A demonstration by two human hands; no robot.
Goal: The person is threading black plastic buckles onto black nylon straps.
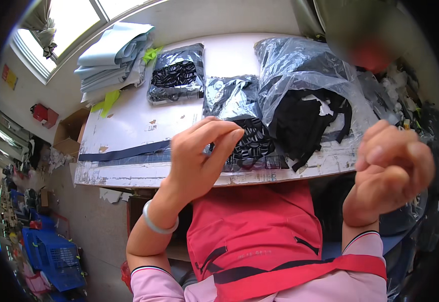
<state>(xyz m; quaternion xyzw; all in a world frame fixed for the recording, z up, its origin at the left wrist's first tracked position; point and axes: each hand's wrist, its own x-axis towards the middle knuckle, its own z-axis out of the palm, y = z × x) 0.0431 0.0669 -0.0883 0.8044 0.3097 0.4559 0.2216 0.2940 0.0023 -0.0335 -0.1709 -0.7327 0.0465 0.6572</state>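
Note:
Raised above the table's front edge, my left hand (199, 151) has thumb and forefinger pressed together; anything between them is too small to make out. Behind it lies a clear bag of small black buckle-like pieces (253, 143), partly covered by the hand. A flat dark strap (124, 151) runs along the table from the left and passes behind my left wrist. My right hand (393, 171) is lifted off the table's right end, fingers curled in and slightly blurred; what they hold, if anything, is hidden. Nearest to it is a large clear plastic bag (305, 65) with black fabric pieces (305, 121) at its mouth.
Another bag of black pieces (174, 75) lies farther back on the white worn table (129, 133). A stack of folded pale-blue sheets (111, 55) stands at the back left. A cardboard box (71, 131) and blue crates (53, 256) are on the left; clutter fills the right side.

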